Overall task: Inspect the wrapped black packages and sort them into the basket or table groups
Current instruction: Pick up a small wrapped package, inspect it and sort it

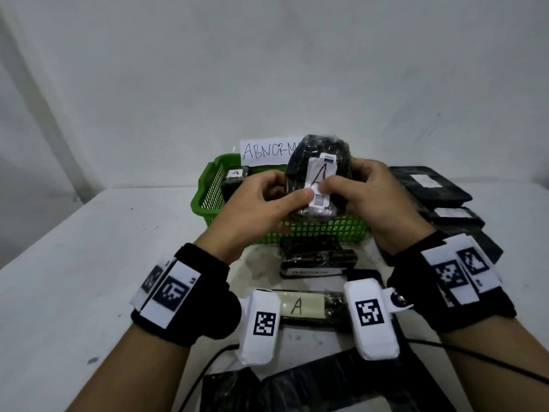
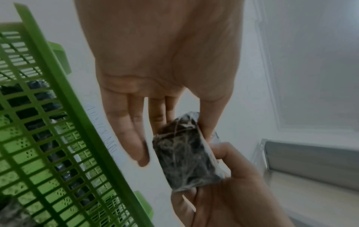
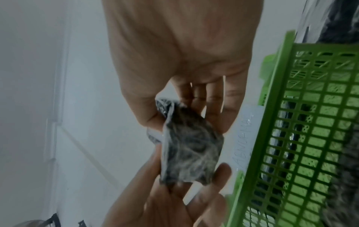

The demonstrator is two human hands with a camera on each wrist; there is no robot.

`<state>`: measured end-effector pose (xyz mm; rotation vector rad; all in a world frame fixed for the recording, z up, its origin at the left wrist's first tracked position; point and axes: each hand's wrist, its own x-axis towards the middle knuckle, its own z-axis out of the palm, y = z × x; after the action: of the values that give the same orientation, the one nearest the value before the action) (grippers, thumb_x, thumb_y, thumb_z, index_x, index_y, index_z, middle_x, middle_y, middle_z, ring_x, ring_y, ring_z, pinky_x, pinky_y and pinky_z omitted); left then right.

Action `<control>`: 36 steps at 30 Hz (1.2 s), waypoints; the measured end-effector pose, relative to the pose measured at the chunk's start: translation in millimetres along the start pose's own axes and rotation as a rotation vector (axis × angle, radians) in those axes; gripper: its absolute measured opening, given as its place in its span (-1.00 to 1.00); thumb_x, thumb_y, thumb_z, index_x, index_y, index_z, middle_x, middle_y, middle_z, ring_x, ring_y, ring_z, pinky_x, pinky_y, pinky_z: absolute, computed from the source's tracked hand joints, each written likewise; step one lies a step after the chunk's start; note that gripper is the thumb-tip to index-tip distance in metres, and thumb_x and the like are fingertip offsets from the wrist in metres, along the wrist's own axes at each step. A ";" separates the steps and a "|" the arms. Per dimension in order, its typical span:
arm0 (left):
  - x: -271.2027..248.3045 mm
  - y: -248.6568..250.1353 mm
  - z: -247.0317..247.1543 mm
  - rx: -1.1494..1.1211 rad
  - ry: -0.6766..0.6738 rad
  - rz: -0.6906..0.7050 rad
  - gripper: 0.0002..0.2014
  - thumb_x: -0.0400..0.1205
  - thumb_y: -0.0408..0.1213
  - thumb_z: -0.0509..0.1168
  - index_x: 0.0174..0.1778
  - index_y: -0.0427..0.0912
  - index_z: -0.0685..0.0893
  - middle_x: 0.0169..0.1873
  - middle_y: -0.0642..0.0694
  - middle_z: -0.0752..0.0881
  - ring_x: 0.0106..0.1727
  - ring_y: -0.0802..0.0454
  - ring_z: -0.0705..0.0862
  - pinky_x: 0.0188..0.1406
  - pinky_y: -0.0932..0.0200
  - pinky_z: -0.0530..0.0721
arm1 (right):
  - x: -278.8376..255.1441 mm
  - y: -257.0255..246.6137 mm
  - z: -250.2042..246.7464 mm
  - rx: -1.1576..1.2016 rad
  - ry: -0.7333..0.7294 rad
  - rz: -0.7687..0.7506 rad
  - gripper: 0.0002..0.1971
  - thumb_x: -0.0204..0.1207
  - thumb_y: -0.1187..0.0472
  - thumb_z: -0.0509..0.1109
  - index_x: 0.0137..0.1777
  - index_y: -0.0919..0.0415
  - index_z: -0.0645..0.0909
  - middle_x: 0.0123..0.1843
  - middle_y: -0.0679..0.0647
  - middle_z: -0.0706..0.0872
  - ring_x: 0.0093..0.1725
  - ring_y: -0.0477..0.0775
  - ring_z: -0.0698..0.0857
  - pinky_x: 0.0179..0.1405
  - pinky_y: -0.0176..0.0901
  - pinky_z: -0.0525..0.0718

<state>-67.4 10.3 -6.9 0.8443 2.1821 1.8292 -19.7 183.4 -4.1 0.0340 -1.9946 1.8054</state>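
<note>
A black package (image 1: 319, 162) wrapped in clear film, with a white label marked "A", is held upright above the green basket (image 1: 208, 188). My left hand (image 1: 261, 200) holds its left side, thumb on the label's lower end. My right hand (image 1: 371, 191) holds its right side, thumb on the label. The left wrist view shows the package (image 2: 186, 161) between the fingers (image 2: 134, 138) and thumb of my left hand, with the right hand below. In the right wrist view the package (image 3: 190, 150) sits between both hands beside the basket (image 3: 303, 138).
A paper sign (image 1: 267, 151) reading "ABNORM..." stands behind the basket, which holds a labelled package (image 1: 234, 176). Flat black packages (image 1: 433, 185) are stacked at the right. More packages (image 1: 315, 257) lie in front of the basket, one labelled "A" (image 1: 300, 306). A black cable (image 1: 475, 352) crosses the near table.
</note>
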 end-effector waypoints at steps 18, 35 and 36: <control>-15.6 15.2 -11.7 0.112 -0.103 0.180 -0.50 0.52 -0.01 0.45 0.40 0.25 0.57 0.24 0.13 0.73 0.19 0.25 0.75 0.03 0.28 0.72 | -9.5 -14.1 1.4 0.069 -0.056 0.137 -0.71 0.59 0.30 0.44 0.30 0.21 0.67 0.12 0.16 0.85 -0.03 0.12 0.86 -0.16 0.07 0.85; -7.5 3.8 -12.7 -0.038 0.051 0.144 -0.36 0.40 -0.17 0.57 0.44 -0.09 0.62 -0.07 -0.25 0.65 -0.10 -0.08 0.75 -0.19 0.07 0.78 | -13.7 -10.2 6.3 0.037 -0.136 0.115 -0.68 0.58 0.03 0.49 0.28 0.09 0.62 0.07 -0.03 0.85 -0.05 0.02 0.87 -0.13 0.00 0.86; -7.4 3.6 -12.9 -0.017 0.043 0.152 -0.37 0.44 -0.21 0.57 0.45 -0.08 0.61 -0.08 -0.26 0.63 -0.13 -0.04 0.72 -0.20 0.08 0.78 | -14.0 -9.5 7.2 0.039 -0.149 0.117 -0.68 0.58 0.07 0.50 0.29 0.09 0.62 0.06 -0.05 0.85 -0.05 -0.01 0.87 -0.17 -0.05 0.85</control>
<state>-66.3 -4.2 -2.1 1.0015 2.1791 1.9485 -6.4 171.4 -0.2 0.0668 -2.1026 1.9664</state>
